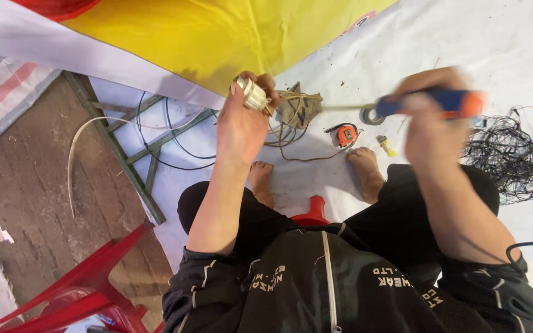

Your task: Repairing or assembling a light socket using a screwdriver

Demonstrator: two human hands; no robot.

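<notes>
My left hand [242, 120] is raised and pinches a small pale electrical fitting [252, 94] with tan wires [291, 102] trailing from it. My right hand [430, 117], blurred by motion, grips a screwdriver with a blue and orange handle [439, 103]. Its thin metal shaft [340, 107] points left toward the fitting and the wires. Both hands hang above my bare feet [365, 169] on a white sheet [513, 43].
An orange tape measure [345, 134], a roll of dark tape [371, 115] and a small yellow item [388, 146] lie on the sheet. A tangle of black wire [519, 160] sits right. Red plastic chairs [75, 296], a green metal frame [124, 160] and a yellow sheet [217, 31] surround me.
</notes>
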